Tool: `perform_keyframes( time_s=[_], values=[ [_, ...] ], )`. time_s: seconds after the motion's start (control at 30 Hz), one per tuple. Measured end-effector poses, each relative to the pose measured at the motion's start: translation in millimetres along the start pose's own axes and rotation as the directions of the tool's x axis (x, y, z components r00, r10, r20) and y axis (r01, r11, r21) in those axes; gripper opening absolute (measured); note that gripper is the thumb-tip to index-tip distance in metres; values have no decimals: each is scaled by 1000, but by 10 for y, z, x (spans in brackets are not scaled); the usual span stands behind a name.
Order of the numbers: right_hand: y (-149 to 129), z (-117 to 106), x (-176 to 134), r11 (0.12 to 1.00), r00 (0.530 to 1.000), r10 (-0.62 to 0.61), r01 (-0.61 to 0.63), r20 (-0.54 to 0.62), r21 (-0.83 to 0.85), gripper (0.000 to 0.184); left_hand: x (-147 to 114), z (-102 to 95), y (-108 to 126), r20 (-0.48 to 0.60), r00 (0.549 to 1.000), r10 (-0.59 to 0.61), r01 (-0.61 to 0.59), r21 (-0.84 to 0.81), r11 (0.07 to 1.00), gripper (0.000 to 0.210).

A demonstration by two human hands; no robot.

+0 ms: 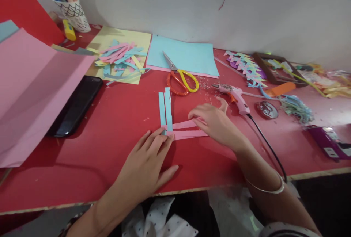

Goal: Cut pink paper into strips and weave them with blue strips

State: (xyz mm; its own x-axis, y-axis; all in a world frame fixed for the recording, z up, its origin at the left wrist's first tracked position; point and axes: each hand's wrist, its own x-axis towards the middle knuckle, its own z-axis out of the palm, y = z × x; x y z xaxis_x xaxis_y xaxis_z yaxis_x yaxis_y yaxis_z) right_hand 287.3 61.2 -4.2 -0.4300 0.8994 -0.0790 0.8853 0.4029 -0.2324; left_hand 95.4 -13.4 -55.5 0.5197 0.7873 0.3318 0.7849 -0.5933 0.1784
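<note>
Two light-blue paper strips [162,109] stand away from me and cross two pink paper strips [186,135] that run to the right, together forming an L on the table. My left hand [149,160] lies palm down with its fingers stretched out, the fingertips resting on the corner where the strips overlap. Over the right end of the pink strips is my right hand [216,123]. Its thumb and fingers are closed at the upper pink strip, and one finger sticks out; the exact grip is partly hidden.
Beyond the strips lie scissors [182,81], blue paper sheets [181,54] and a heap of cut strips [120,58]. A pink glue gun [233,96] with a cord is right of my hand. A black phone [78,105] and pink paper [33,94] are left.
</note>
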Motion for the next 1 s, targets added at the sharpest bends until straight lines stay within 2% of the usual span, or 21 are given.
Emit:
perform_keyframes(
  time_s=[0.07,0.13,0.2,0.27,0.33,0.4,0.53,0.67,1.0],
  values=[
    [2,-18,-59,999,995,-4,-1,-102,-46,17,2,-7,-4,3,1000,13,-12,-3,1000,42],
    [-8,-17,-136,997,984,-72,66,-162,-40,15,5,-13,-8,7,1000,25,-25,-12,1000,39],
    [-27,9,-211,986,979,-163,164,-121,-3,15,7,-17,-11,9,1000,27,-27,-21,999,37],
    [-51,57,-265,979,979,-203,204,-25,17,20,6,-18,-12,14,1000,21,-21,-28,999,37],
    [-75,113,-292,986,985,-167,167,47,2,23,3,-17,-13,23,1000,14,-13,-35,999,36],
    [-95,162,-300,994,992,-112,112,61,-4,21,-1,-16,-12,37,999,5,-3,-46,999,36],
    [-119,214,-299,997,998,-47,44,35,62,20,-2,-13,-9,46,999,1,2,-67,998,36],
    [-138,220,-276,992,999,-50,51,-18,117,20,7,-15,-7,43,999,5,-2,-61,998,35],
    [-272,182,-144,997,999,-44,46,22,-58,12,-15,0,-25,17,1000,15,-14,-83,996,35]
  ],
)
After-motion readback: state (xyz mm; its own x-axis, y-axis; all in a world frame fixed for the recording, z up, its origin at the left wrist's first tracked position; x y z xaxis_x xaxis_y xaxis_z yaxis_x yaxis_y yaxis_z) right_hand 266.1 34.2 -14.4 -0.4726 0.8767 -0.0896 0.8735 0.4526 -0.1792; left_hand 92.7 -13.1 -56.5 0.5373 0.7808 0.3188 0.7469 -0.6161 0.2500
